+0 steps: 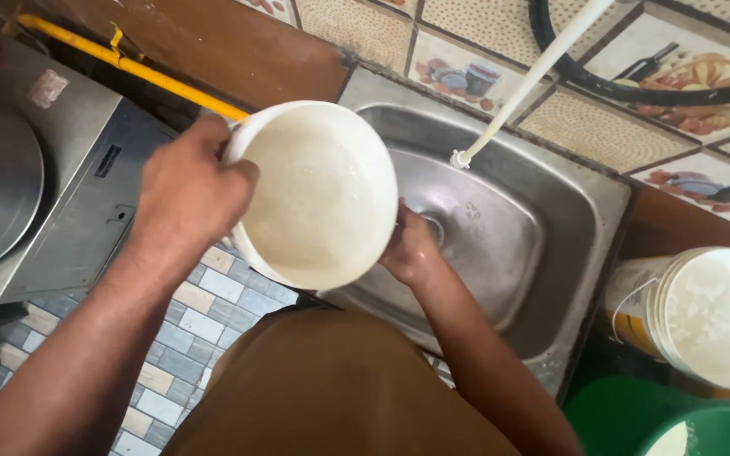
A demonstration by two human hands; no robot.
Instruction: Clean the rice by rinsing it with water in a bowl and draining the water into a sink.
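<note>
A white bowl (pixel 318 192) of cloudy whitish liquid is held between both hands, over the left edge of a steel sink (pixel 551 245). The left hand (pixel 189 192) is closed over the bowl's left rim, thumb on the lip. The right hand (pixel 410 247) clasps the bowl's right side from below, its fingers hidden behind the bowl. Beyond the right hand a thin white pipe (pixel 534 80) slants down over the basin. Far to the right of that hand stands a white bucket (pixel 703 317) with pale contents, a green tub (pixel 678 422) beneath it. Left of the left hand sits a grey metal appliance (pixel 52 169), a yellow pipe (pixel 128 63) behind it.
</note>
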